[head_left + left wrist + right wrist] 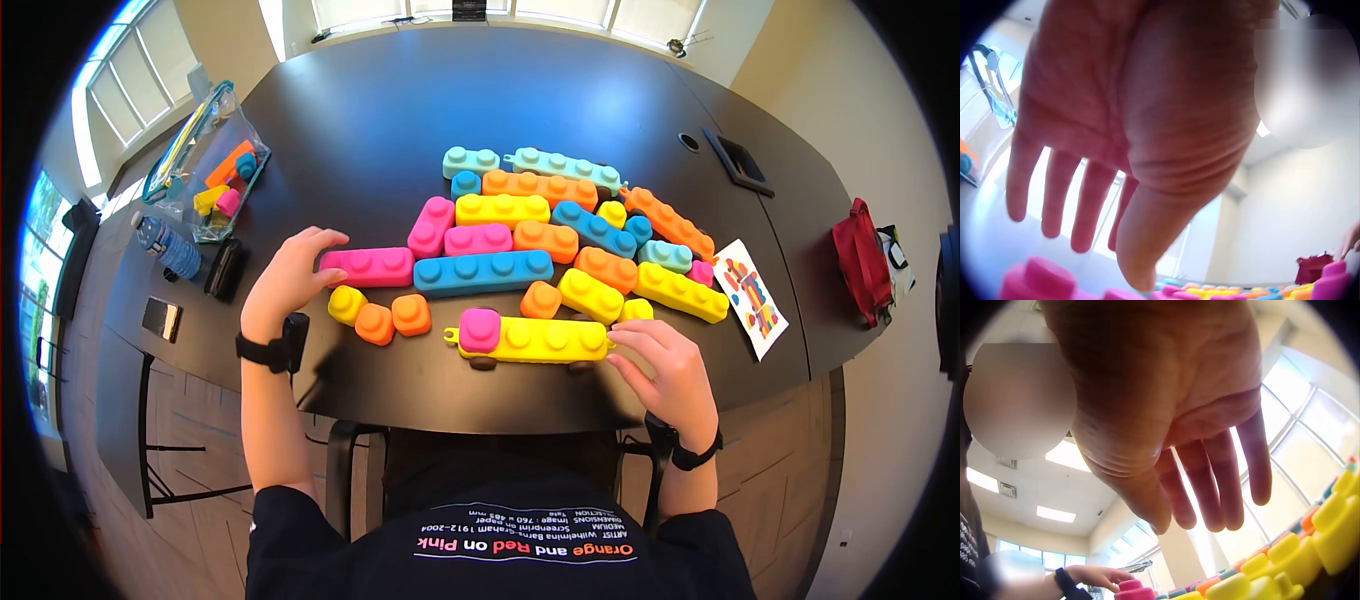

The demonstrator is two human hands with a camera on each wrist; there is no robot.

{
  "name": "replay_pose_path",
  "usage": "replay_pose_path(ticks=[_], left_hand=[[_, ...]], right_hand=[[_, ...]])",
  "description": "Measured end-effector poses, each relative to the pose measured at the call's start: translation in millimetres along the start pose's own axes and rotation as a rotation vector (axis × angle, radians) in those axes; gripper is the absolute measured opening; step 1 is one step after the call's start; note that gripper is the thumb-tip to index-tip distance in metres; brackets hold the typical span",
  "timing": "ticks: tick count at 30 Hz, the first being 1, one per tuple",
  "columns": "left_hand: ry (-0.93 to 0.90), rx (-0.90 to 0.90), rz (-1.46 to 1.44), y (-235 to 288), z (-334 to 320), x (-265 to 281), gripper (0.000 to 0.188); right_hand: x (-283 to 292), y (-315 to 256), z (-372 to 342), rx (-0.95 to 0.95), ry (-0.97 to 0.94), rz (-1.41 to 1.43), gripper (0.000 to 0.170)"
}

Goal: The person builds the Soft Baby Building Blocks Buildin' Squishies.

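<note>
In the head view, a long yellow wheeled block [542, 352] lies near the table's front edge, with a pink single-stud block [480, 331] on its left end. My right hand [668, 370] is at the right end of this yellow piece, thumb and fingers extended beside its connector. To the left, my left hand [283, 283] hovers at the end of a long pink block [372, 268]. Its thumb overlaps that end in the head view. Both wrist views show the palms with nothing in them, the left fingers [1088, 206] and right fingers [1225, 487] hanging loosely straight.
Several orange, yellow, blue, teal and pink blocks [545, 190] spread over the table's middle. A picture card [752, 300] and red bag [862, 262] lie right. A clear bag [215, 160] with blocks, a water bottle [165, 245], a black case [223, 268] and a phone [162, 318] lie left.
</note>
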State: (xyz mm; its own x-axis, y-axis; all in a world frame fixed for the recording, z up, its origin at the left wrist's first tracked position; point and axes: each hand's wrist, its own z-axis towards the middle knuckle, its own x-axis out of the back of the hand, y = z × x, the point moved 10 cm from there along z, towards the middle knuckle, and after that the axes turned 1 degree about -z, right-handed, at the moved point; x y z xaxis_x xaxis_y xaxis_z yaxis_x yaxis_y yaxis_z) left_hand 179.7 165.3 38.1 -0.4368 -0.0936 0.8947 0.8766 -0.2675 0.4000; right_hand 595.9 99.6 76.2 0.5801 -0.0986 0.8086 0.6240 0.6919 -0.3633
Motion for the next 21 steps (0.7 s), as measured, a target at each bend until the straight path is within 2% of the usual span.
replay_pose_path(ticks=[1,3,6,10,12,14,16,18,21], left_hand=[[0.003,-0.003,0.002,-4,2,1,0.041],[-0.118,0.187,-0.058,-30,3,-13,0.036],[-0.047,0.154,-0.18,-35,2,-11,0.03],[0.077,0.114,-0.106,-23,-1,10,0.025],[0.332,0.013,0.146,9,-4,41,0.022],[0.393,-0.004,0.172,42,-3,46,0.022],[0.498,-0.12,0.081,95,-5,51,0.025],[0.495,-0.18,0.0,133,-8,41,0.027],[0.374,-0.287,-0.092,182,-7,19,0.032]], right_hand=[[0,1,0,-0.007,0.0,0.008,0.023],[1,1,1,-0.004,0.007,0.016,0.023],[2,1,1,0.0,0.015,0.027,0.022],[4,1,4,0.019,0.023,0.044,0.021],[6,0,9,0.022,0.032,0.052,0.022],[9,-3,15,0.024,0.041,0.062,0.023],[11,-8,24,0.021,0.045,0.101,0.028],[8,-13,32,0.026,0.051,0.116,0.033],[5,-22,44,0.031,0.074,0.144,0.041]])
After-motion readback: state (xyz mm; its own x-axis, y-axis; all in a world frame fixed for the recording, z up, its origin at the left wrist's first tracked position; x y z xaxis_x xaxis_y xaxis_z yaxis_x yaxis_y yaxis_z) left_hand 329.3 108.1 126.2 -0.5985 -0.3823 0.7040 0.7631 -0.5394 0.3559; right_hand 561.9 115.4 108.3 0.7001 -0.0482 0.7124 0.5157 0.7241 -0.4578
